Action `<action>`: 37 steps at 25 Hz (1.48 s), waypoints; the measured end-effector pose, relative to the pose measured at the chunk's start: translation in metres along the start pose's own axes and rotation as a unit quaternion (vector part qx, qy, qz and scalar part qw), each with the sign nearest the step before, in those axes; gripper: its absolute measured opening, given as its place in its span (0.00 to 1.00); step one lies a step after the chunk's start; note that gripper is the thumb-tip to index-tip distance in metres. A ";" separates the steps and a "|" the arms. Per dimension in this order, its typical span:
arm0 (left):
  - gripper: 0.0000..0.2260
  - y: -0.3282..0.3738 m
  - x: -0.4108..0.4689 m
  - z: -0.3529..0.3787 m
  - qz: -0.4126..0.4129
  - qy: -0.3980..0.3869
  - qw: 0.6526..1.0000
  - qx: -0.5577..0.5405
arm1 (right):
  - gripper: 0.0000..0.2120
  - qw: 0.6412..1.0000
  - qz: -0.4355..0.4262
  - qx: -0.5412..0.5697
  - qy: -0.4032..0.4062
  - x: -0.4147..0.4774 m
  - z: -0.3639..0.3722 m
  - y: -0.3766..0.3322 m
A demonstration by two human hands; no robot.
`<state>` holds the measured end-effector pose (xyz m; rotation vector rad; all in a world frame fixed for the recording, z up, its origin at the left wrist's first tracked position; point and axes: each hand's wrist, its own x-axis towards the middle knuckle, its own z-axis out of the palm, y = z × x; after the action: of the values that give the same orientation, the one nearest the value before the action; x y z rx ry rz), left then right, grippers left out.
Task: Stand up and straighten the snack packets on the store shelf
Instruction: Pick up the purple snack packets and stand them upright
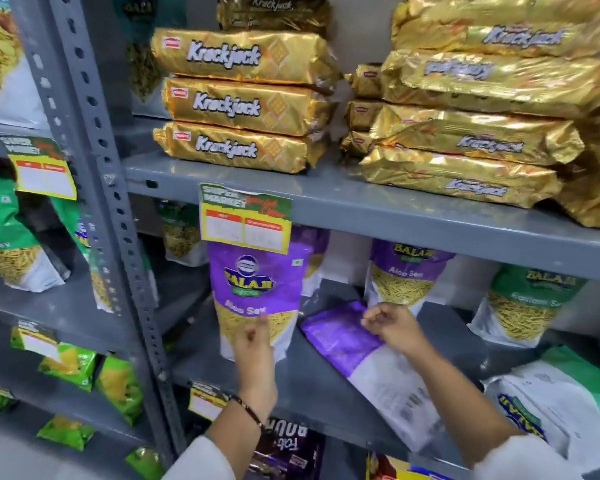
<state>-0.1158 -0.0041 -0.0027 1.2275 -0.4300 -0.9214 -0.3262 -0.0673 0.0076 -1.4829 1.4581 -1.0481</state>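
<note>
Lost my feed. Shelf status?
Left hand on upright Aloo Sev packet. Right hand pinching fallen purple packet. Nothing blocking.

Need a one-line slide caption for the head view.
Left hand steadies upright purple packet; right hand grips fallen one.

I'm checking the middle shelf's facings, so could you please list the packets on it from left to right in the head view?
Upright purple Aloo Sev packet → purple packet lying flat → upright purple Aloo Sev packet at the back → upright green Balaji packet → green-and-white packet lying flat.
</note>
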 end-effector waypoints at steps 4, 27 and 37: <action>0.08 -0.051 -0.036 0.055 -0.204 -0.104 0.967 0.109 | 0.13 0.975 0.101 -0.193 0.039 -0.005 -0.091 0.058; 0.08 -0.037 -0.049 0.114 0.025 -0.275 0.961 0.022 | 0.14 0.988 0.132 0.052 0.054 -0.055 -0.110 0.088; 0.08 -0.042 -0.068 0.112 0.114 -0.203 0.972 0.009 | 0.23 0.984 0.107 0.136 -0.052 -0.082 -0.091 0.068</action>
<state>-0.2522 -0.0209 0.0063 0.9768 -0.8884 -0.9696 -0.4350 0.0142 -0.0266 -1.1449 1.3090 -0.9778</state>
